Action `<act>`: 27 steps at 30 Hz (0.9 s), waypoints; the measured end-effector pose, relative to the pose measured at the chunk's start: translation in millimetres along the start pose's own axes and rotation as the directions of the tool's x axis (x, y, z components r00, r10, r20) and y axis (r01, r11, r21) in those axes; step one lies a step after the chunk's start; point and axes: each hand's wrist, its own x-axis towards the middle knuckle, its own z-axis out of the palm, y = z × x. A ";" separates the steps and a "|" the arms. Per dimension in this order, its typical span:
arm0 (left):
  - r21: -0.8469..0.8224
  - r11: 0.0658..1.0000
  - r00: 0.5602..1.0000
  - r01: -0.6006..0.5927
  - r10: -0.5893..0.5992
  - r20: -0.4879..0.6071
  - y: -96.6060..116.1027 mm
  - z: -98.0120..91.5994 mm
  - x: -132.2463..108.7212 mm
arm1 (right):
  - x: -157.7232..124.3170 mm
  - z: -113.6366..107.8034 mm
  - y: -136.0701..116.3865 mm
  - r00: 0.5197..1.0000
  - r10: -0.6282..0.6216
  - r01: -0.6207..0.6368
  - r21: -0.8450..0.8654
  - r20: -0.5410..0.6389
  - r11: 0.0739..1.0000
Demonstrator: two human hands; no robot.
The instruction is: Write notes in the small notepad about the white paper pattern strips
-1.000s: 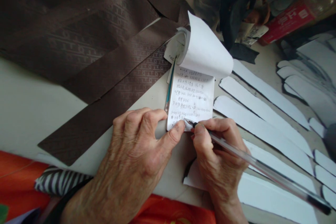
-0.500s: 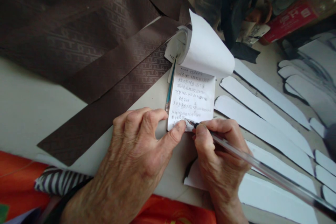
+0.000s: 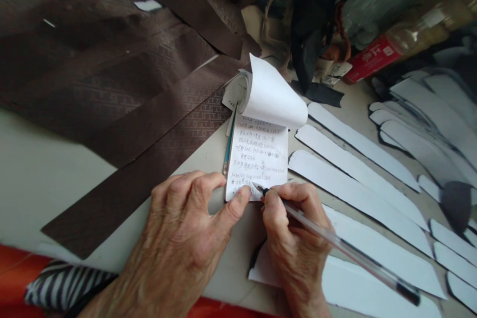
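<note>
Presently, item one: right hand [image 3: 294, 238] is gripping a clear-barrelled pen [image 3: 335, 243] between thumb and fingers, closed around the barrel; the tip is resting on the lowest written line of a small notepad [image 3: 259, 161]; writing appears to be the step in hand.

Item two: left hand [image 3: 186, 238] is lying flat on the table [image 3: 44, 179], fingers loosely curled and holding nothing, thumb pressing down the near left corner of the notepad.

Item three: pen is running on a long diagonal, tip pointing up and left toward the page, rear end trailing down to the right over white cut strips [image 3: 357, 169]; notepad is lying lengthwise away from the person, upper sheets curling back over its far end; a thin teal pencil [image 3: 228, 146] is lying along its left edge.

Item four: next stroke is probably calling for small, light motions, the thumb keeping the sheet flat.

Item five: brown patterned fabric strips [image 3: 149, 124] are lying to the left.
</note>
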 end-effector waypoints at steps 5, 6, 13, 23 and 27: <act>-0.007 1.000 1.000 -0.013 0.013 -0.004 -0.1 0.1 0.9 | 0.8 -0.4 -1.3 1.000 0.001 -0.001 0.004 0.003 1.000; -0.002 1.000 1.000 -0.014 0.014 -0.001 -0.2 -0.2 0.4 | 0.4 -0.4 -1.2 1.000 -0.004 0.004 0.005 0.002 1.000; 0.021 1.000 1.000 -0.004 0.004 0.025 0.1 -0.9 -1.7 | -2.5 -0.7 1.6 1.000 0.026 -0.026 0.020 -0.002 0.999; 0.011 1.000 1.000 0.015 -0.015 0.016 0.8 0.0 0.4 | -0.1 -1.8 -1.1 0.999 -0.025 0.025 -0.022 -0.028 0.999; 0.006 1.000 1.000 0.013 -0.014 0.018 0.9 0.4 0.6 | -0.6 -2.1 -1.0 0.999 -0.037 0.036 -0.037 -0.021 0.999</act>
